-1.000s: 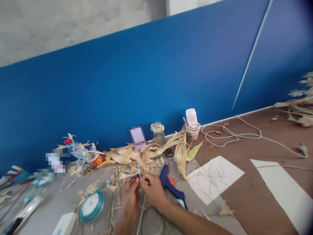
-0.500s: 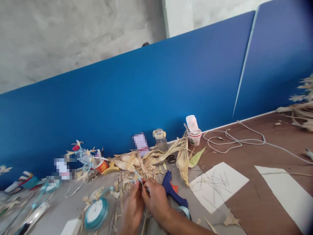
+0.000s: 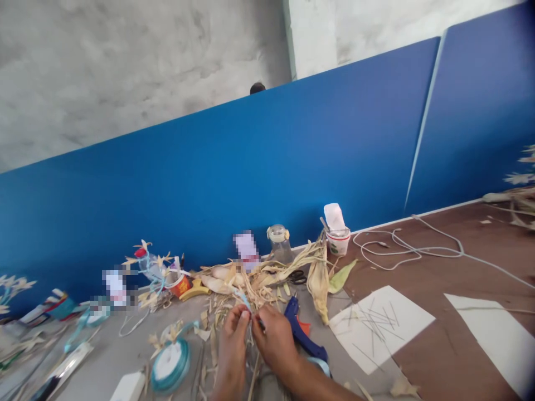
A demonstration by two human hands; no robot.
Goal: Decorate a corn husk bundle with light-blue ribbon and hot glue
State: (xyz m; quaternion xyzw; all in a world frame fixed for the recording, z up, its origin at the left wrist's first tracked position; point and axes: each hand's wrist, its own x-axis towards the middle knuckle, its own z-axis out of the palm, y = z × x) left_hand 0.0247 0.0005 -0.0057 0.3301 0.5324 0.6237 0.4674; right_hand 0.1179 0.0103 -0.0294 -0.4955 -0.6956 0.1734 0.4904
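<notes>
Low in the middle of the head view, a light-blue ribbon [image 3: 243, 299] rises from between my fingertips. My left hand [image 3: 234, 334] pinches it between thumb and forefinger. Close beside it, my right hand [image 3: 273, 337] is closed at the lower part of the same strip; its fingertips are partly hidden. Dry corn husk scraps [image 3: 259, 292] lie just beyond both hands. A blue glue gun [image 3: 298, 328] with an orange trigger rests right of my right hand. Left of my left hand is a spool of teal ribbon [image 3: 170, 362].
White paper [image 3: 412, 328] with thin wires lies at right, near a white cable [image 3: 422, 253]. A glass jar [image 3: 279, 242], a paper cup [image 3: 337, 242] and scissors [image 3: 297, 277] sit near the blue partition [image 3: 251, 167]. A knife [image 3: 69, 367] lies at lower left.
The camera view has shifted slightly, so the table things appear lower and further right. Both hands stay together at the ribbon, with my left thumb now showing more plainly against it.
</notes>
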